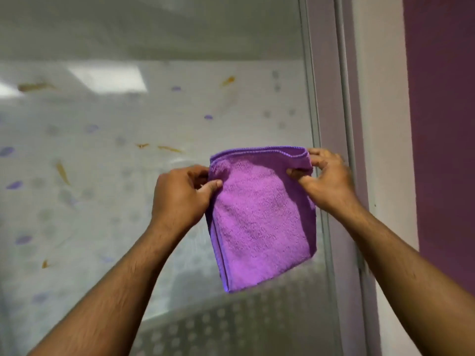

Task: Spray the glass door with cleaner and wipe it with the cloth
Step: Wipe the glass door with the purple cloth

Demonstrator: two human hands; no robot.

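Note:
A folded purple microfibre cloth (259, 217) hangs in front of the glass door (128, 163). My left hand (180, 194) pinches its upper left corner between thumb and fingers. My right hand (326, 178) pinches the upper right corner, close to the door's metal frame (314, 119). The cloth hangs flat between both hands, its lower edge free. The glass carries a faint dotted frosting and reflections of purple and orange marks. No spray bottle is in view.
To the right of the glass stand a grey frame post (345, 98), a pale wall strip (380, 124) and a dark purple wall (444, 124). A band of frosted dots (231, 325) crosses the lower glass.

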